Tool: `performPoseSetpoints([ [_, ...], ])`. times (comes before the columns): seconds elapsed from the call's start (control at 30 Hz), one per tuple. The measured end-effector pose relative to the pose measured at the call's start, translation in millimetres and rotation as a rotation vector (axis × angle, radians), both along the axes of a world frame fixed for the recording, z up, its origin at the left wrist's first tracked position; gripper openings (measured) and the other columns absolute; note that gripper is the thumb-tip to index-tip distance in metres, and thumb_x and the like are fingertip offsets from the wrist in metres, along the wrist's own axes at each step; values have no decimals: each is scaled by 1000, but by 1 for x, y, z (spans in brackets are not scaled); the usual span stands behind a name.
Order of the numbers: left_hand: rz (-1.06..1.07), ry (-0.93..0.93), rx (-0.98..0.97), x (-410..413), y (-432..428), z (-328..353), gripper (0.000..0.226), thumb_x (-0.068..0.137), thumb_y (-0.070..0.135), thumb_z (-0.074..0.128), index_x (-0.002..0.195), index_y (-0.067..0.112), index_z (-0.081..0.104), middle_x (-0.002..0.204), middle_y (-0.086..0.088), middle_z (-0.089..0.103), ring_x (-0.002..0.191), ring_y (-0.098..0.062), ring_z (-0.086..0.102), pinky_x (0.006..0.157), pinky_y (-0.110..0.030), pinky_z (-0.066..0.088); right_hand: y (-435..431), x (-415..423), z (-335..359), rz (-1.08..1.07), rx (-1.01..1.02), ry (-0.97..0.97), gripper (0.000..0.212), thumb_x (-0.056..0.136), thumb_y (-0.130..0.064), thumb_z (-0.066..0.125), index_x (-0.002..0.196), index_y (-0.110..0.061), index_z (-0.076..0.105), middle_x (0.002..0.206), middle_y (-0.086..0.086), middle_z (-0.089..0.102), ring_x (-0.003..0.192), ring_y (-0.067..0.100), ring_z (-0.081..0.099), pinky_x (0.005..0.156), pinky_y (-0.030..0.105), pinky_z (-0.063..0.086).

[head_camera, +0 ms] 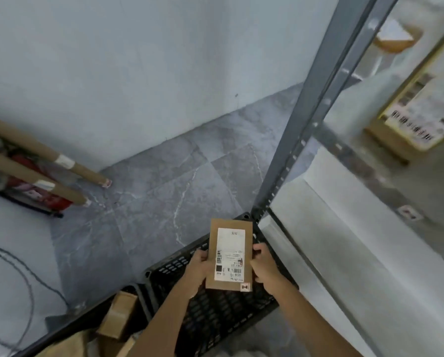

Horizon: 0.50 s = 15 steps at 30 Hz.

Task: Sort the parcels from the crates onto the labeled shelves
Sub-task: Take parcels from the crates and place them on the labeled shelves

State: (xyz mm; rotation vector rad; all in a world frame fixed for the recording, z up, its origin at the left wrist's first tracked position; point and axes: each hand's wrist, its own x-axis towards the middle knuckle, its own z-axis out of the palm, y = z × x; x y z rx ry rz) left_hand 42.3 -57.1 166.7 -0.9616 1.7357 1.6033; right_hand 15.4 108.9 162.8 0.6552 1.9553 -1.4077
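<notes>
Parcel (229,256) gripped by left hand (199,266), right hand (264,266); label blurred

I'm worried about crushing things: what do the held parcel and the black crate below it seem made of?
The parcel looks like matte brown cardboard or kraft paper, with a white printed paper label. The black crate looks like moulded plastic, judging by its regular slotted lattice and faint sheen.

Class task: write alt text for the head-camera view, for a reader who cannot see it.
The left hand and right hand hold a flat brown parcel, white label up, over a black crate. Grey shelving stands at right, cardboard tubes at left.
</notes>
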Motion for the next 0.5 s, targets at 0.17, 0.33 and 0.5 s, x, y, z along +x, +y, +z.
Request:
performPoseSetpoints([
  [0.17, 149, 254, -51, -4, -28, 207, 19, 94, 19, 54, 110, 13, 46, 113, -6, 58, 87, -16, 57, 59, -26, 43, -22, -12, 204, -85, -152, 199, 20, 94, -8, 50, 111, -18, 49, 109, 8, 60, 94, 17, 58, 77, 34, 49],
  [0.33, 253, 566, -33, 11, -37, 386, 14, 93, 14, 55, 106, 13, 48, 94, 1, 58, 73, -9, 54, 57, -26, 40, -39, 5, 383, -110, -277, 456, 32, 95, -6, 51, 120, -25, 50, 104, 3, 54, 102, 21, 55, 78, 38, 55],
  [0.5, 137, 780, 55, 8, -51, 502, 16, 88, 16, 63, 90, 24, 48, 112, -3, 53, 86, -12, 56, 66, -32, 45, -36, 10, 504, -129, -318, 764, 39, 94, -7, 53, 130, -24, 50, 97, -7, 54, 95, 12, 53, 73, 23, 52],
])
